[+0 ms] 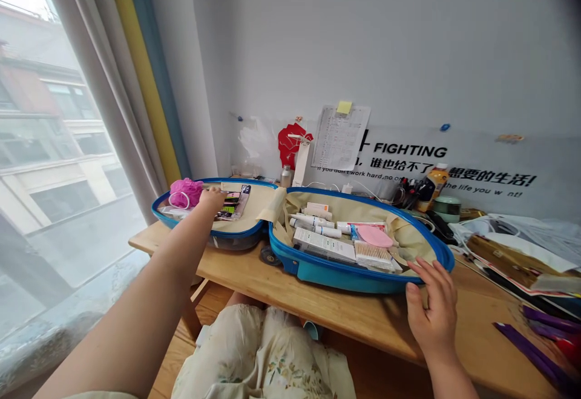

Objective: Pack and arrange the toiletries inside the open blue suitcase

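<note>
A blue suitcase with a cream lining lies opened flat on the wooden table. My left hand is over its left half, between a purple bath puff and some flat dark packets. Its fingers are mostly hidden behind the back of the hand, so any grip is unclear. My right hand has spread fingers, with the tips at the right rim. White tubes, a long white box, a pink oval pad and a pack of cotton swabs lie in the right half.
Behind the suitcase stand a small bottle and a white lamp-like stand. An orange bottle, a green jar and cables crowd the right back. Purple strips lie at the table's right. A curtained window is at left.
</note>
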`<state>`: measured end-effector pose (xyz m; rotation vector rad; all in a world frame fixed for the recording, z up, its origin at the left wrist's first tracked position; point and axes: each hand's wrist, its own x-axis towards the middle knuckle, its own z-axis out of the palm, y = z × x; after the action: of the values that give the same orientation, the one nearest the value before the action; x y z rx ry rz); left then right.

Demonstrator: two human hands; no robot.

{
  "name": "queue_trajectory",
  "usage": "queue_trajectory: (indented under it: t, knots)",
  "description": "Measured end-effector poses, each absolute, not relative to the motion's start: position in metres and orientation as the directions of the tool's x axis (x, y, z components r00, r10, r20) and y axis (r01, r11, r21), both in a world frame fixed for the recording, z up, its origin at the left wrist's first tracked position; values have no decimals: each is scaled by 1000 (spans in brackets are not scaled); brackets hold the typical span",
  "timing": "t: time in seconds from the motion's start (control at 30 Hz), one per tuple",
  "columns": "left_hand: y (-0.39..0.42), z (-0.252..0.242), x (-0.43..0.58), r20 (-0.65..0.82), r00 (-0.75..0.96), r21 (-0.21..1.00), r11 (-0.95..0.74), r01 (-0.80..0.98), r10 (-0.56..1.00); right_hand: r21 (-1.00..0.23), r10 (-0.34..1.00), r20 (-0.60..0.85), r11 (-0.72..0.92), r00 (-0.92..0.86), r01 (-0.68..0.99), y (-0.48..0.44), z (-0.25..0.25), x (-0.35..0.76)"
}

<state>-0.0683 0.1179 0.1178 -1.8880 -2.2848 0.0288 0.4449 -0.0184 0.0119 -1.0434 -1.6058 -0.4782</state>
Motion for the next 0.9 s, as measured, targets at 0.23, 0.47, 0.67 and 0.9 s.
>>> queue_trajectory:
  t: [0.23,0.47,0.67,0.9]
  knots:
    - [137,102,-78,51,-226,-160,231,960,973,-210,385,923,509,-2,835,-20,13,445]
    - [125,110,-72,101,-206,-173,221,960,973,-227,392,920,512,10,828,-20,13,443]
    - [127,150,-18,231,4,-133,27,991,973,-227,393,919,512,8,828,-21,13,442]
    - [123,151,113,172,513,-90,-505,858,841,-208,387,922,522,-12,827,-21,12,444]
